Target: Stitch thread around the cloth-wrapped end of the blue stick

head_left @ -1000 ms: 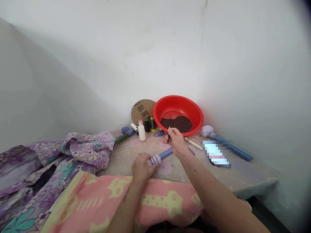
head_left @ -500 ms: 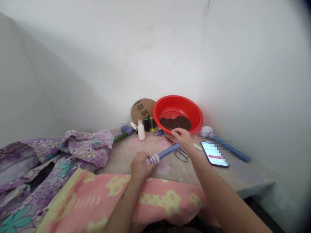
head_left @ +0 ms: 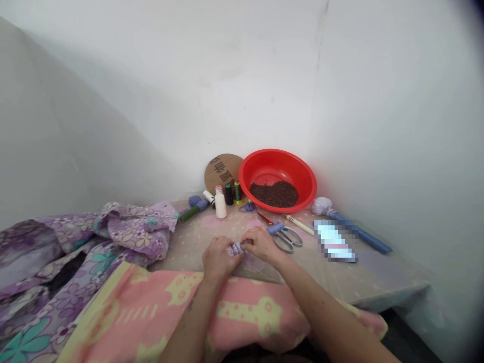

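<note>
My left hand (head_left: pixel 219 259) is closed around the cloth-covered end of a blue stick (head_left: pixel 275 228). Purple thread wraps the pale floral cloth (head_left: pixel 236 248) between my two hands. Beside it, my right hand (head_left: pixel 260 243) has its fingers pinched together at the edge of this wrapped part, over the stick; what they pinch is too small to make out. The stick's far end points right, lying across scissors (head_left: pixel 289 237) with grey handles. My left hand hides the end of the stick nearest to it.
A red basin (head_left: pixel 278 204) with dark brown grains stands at the wall beside a cardboard disc (head_left: pixel 221 171) and several thread spools (head_left: pixel 220 205). Rightward are a phone (head_left: pixel 335 242), a pale cutter-like tool (head_left: pixel 300 224) and a ball-headed blue stick (head_left: pixel 359 234). Floral fabric (head_left: pixel 139 232) lies left, pink cloth (head_left: pixel 181 307) in front.
My right hand has come down and left from beside the basin to the wrapped part of the stick. My left hand keeps its hold in the same place.
</note>
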Demonstrator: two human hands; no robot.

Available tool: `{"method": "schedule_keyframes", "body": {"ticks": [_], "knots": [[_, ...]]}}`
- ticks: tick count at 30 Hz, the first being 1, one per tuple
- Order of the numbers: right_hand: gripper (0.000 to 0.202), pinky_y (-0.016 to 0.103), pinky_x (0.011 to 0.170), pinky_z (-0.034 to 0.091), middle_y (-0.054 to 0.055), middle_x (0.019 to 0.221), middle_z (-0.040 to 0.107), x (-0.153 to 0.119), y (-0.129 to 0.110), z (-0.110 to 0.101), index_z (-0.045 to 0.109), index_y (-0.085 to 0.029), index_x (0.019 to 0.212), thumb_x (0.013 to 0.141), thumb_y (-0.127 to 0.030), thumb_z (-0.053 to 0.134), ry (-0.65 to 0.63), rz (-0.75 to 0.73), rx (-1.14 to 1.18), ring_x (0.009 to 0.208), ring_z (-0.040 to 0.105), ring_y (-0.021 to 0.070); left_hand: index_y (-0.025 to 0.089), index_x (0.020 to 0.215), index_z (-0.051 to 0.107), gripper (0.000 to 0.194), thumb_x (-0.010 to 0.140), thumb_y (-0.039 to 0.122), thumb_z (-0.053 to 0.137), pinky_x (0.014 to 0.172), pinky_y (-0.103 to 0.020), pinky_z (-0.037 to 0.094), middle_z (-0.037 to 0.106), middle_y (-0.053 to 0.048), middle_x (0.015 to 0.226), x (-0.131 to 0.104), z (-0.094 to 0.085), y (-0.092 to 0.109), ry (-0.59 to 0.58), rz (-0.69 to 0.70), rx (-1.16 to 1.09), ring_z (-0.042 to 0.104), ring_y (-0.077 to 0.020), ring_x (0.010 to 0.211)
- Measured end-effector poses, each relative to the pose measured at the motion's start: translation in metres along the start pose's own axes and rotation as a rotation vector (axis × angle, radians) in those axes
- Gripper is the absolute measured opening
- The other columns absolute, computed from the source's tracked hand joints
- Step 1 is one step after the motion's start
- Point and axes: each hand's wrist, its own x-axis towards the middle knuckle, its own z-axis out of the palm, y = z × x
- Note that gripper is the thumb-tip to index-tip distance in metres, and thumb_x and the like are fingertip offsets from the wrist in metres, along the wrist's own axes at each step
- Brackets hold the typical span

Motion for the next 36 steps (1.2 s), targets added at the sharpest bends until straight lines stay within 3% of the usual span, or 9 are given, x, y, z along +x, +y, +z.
{"method": "schedule_keyframes", "body": {"ticks": [4,6,8,14,17,19,24,32,36], "knots": [[0.009,0.028,0.073,0.030,0.000,0.065,0.061,0.004,0.000,0.004,0.063,-0.020,0.064,0.068,-0.020,0.056,0.054,-0.054,-0.006,0.070,0.051,0.0134,0.024,0.081,0.058,0.029,0.059,0.044,0.060,0.064,-0.023,0.033,0.057,0.001,0.082,0.000,-0.001,-0.001,0.000,-0.015,-0.003,0.049,-0.0145,0.083],[0.010,0.027,0.071,0.031,0.001,0.066,0.060,0.006,0.004,0.000,0.062,-0.018,0.064,0.070,-0.021,0.054,0.142,-0.036,0.021,0.069,0.051,0.0138,0.025,0.081,0.058,0.030,0.058,0.044,0.061,0.064,-0.023,0.033,0.056,0.001,0.081,-0.001,-0.001,-0.001,0.002,-0.027,-0.013,0.049,-0.0141,0.083],[0.013,0.026,0.068,0.033,0.002,0.067,0.060,0.009,0.010,-0.010,0.061,-0.017,0.065,0.072,-0.023,0.052,0.313,0.036,0.060,0.068,0.051,0.0143,0.025,0.081,0.058,0.030,0.058,0.044,0.061,0.065,-0.023,0.033,0.056,0.001,0.081,-0.001,-0.002,-0.001,0.009,-0.027,-0.026,0.049,-0.0139,0.082],[0.025,0.027,0.065,0.037,0.006,0.073,0.058,0.013,0.035,-0.060,0.058,-0.015,0.073,0.076,-0.035,0.044,0.993,0.309,0.115,0.069,0.050,0.0159,0.024,0.079,0.058,0.029,0.057,0.043,0.062,0.064,-0.023,0.033,0.056,0.002,0.081,-0.001,0.000,-0.002,0.031,-0.011,-0.035,0.049,-0.0142,0.081],[0.027,0.027,0.064,0.037,0.006,0.072,0.058,0.010,0.043,-0.072,0.058,-0.014,0.075,0.075,-0.037,0.045,1.092,0.379,0.117,0.068,0.050,0.0161,0.024,0.080,0.058,0.031,0.057,0.044,0.062,0.064,-0.023,0.033,0.057,0.001,0.081,-0.001,0.000,-0.002,0.022,-0.011,-0.032,0.049,-0.0142,0.081],[0.027,0.026,0.062,0.038,0.005,0.070,0.059,0.007,0.042,-0.071,0.059,-0.014,0.074,0.074,-0.038,0.046,0.989,0.364,0.146,0.066,0.051,0.0159,0.025,0.081,0.058,0.031,0.057,0.044,0.062,0.064,-0.023,0.032,0.057,0.002,0.081,-0.001,0.000,-0.002,0.016,-0.013,-0.033,0.049,-0.0137,0.081],[0.024,0.024,0.055,0.035,0.002,0.061,0.060,0.000,0.025,-0.053,0.062,-0.017,0.063,0.071,-0.036,0.049,0.463,0.205,0.092,0.058,0.051,0.0142,0.025,0.080,0.058,0.030,0.057,0.044,0.062,0.063,-0.022,0.032,0.056,0.002,0.080,0.000,-0.001,-0.002,0.015,-0.025,-0.027,0.049,-0.0132,0.080],[0.016,0.023,0.060,0.032,0.000,0.062,0.062,-0.001,0.003,-0.022,0.067,-0.020,0.078,0.067,-0.020,0.056,0.110,-0.020,-0.011,0.060,0.051,0.0116,0.025,0.081,0.058,0.029,0.059,0.043,0.060,0.063,-0.023,0.032,0.056,0.001,0.081,0.000,-0.001,-0.001,0.004,-0.026,-0.015,0.049,-0.0138,0.081],[0.015,0.025,0.066,0.031,0.000,0.067,0.063,-0.002,-0.003,-0.003,0.066,-0.021,0.079,0.066,-0.018,0.058,0.037,-0.050,-0.055,0.066,0.052,0.0128,0.024,0.079,0.058,0.029,0.060,0.045,0.059,0.063,-0.023,0.033,0.057,0.001,0.080,0.000,0.000,-0.002,0.003,-0.024,-0.010,0.049,-0.0140,0.081]]}}
